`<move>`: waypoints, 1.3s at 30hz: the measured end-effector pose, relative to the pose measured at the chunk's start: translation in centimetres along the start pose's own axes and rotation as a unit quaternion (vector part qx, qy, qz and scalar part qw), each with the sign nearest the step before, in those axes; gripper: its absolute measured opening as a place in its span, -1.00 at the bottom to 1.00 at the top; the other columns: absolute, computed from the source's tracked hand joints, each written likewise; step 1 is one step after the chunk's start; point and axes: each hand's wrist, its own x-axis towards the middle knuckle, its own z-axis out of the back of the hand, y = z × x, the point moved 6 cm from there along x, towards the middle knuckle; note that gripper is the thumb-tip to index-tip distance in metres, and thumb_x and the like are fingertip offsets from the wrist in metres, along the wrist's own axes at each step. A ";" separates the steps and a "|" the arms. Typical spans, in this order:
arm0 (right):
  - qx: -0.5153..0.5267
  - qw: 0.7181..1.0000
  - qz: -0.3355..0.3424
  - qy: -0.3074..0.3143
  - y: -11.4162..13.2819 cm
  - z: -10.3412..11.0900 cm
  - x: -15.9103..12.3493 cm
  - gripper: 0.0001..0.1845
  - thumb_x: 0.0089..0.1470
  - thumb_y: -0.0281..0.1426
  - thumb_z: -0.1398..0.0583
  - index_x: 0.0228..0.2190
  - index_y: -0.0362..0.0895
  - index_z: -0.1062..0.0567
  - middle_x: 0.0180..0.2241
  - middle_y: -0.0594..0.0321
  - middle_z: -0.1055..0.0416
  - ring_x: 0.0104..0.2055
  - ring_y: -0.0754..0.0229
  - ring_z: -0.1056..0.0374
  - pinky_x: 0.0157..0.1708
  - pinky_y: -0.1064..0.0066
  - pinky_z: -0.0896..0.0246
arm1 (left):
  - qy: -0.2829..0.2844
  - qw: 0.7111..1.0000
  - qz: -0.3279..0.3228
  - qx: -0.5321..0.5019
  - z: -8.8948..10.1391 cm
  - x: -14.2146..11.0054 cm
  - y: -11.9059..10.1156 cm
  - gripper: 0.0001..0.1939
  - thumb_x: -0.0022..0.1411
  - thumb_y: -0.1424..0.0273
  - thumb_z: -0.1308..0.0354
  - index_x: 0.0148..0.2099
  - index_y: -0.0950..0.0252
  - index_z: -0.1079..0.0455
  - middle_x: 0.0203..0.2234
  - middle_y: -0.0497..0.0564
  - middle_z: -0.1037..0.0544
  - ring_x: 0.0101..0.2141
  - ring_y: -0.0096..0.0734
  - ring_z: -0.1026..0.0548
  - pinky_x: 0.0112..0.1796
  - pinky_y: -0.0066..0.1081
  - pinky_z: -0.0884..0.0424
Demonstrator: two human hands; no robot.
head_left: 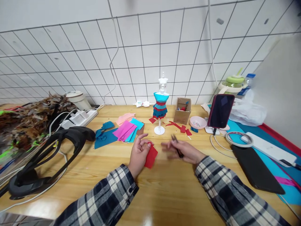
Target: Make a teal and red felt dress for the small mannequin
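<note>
Plaid sleeves (94,201) reach up from the bottom edge. At centre, the left hand (138,155) pinches a red cloth piece (151,157) between thumb and fingers. Just right of it, the right hand (188,152), fingers blurred, grasps a dark tool (180,153) too smeared to identify. Above them stands a small mannequin (163,89) in a blue-and-red dress (160,106), with pink cloth (125,131) and blue cloth (107,140) to its left, a cardboard box (181,118) to its right. Upper right, a phone (221,111) stands propped.

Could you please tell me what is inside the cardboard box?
Inside the box, red scraps and a bit of blue show; anything deeper is hidden by them and the front wall.
</note>
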 end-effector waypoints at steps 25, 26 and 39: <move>-0.124 0.961 0.162 -0.187 0.9 -2.4 -0.4 -0.67 0.06 -0.19 -0.21 -0.19 -0.13 -0.43 -0.32 0.23 -0.42 -0.31 0.18 -0.30 -0.25 0.35 -0.25 | 0.177 0.982 0.058 -0.032 -2.8 2.1 1.4 -0.37 0.20 -0.03 -0.07 0.19 0.21 -0.18 -0.03 0.18 -0.46 -0.28 -0.36 -0.51 -0.22 -0.33 -0.45; -0.136 0.960 0.162 -0.186 0.9 -2.2 -0.5 -0.69 0.08 -0.19 -0.19 -0.21 -0.13 -0.43 -0.36 0.26 -0.39 -0.35 0.20 -0.27 -0.29 0.37 -0.24 | 0.200 0.976 0.073 -0.044 -3.1 1.8 1.7 -0.37 0.19 -0.07 -0.05 0.14 0.24 -0.27 -0.06 0.18 -0.48 -0.27 -0.33 -0.51 -0.20 -0.32 -0.44; -0.228 0.947 0.159 -0.163 0.6 -1.4 -0.1 -0.74 0.10 -0.23 -0.15 -0.20 -0.11 -0.36 -0.58 0.43 -0.19 -0.52 0.27 -0.17 -0.45 0.42 -0.13 | 0.156 0.983 0.086 0.034 -3.1 1.9 1.4 -0.70 0.03 0.20 -0.34 -0.32 0.36 -0.48 -0.46 -0.01 -0.55 -0.43 -0.44 -0.45 -0.31 -0.44 -0.37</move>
